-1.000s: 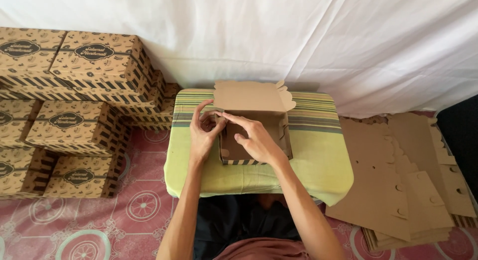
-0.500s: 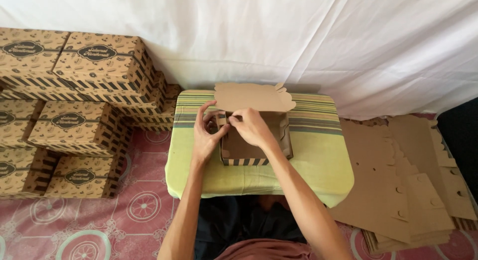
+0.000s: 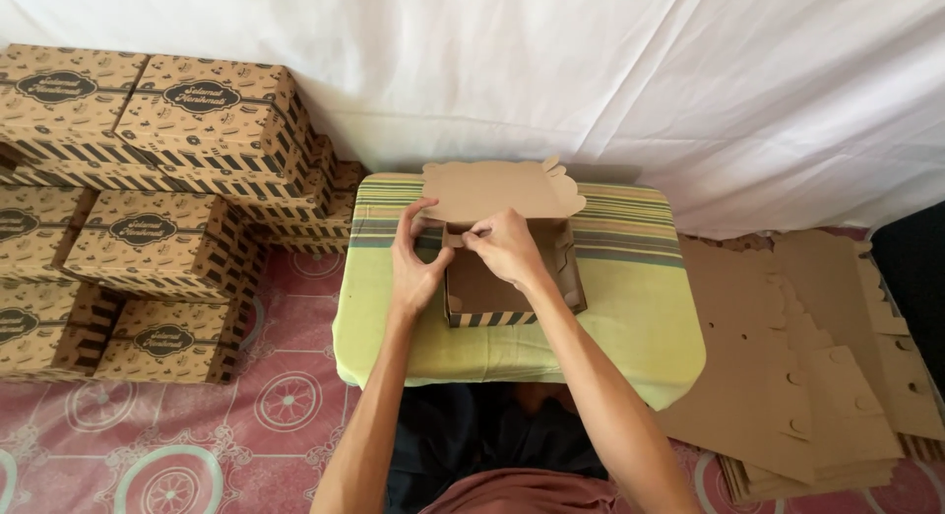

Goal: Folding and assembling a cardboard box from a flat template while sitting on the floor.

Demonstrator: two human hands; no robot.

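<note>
A half-folded brown cardboard box [image 3: 492, 295] with a striped lower edge stands on a small table covered in green striped cloth [image 3: 630, 307]. Its scalloped lid flap [image 3: 497, 187] lies open toward the back. My left hand [image 3: 415, 263] grips the box's left wall from outside, thumb and fingers curled around it. My right hand [image 3: 504, 246] reaches across the box and pinches a small flap at the back left corner, close to the left hand's fingertips.
Several finished printed boxes [image 3: 177, 130] are stacked at the left on a pink patterned floor mat [image 3: 256, 416]. A pile of flat cardboard blanks [image 3: 807, 366] lies at the right. A white sheet [image 3: 591, 71] hangs behind the table.
My right hand has moved up from the box's middle to the back left corner flap. The lid flap has tipped farther back and lies flatter. The left hand stays on the left wall.
</note>
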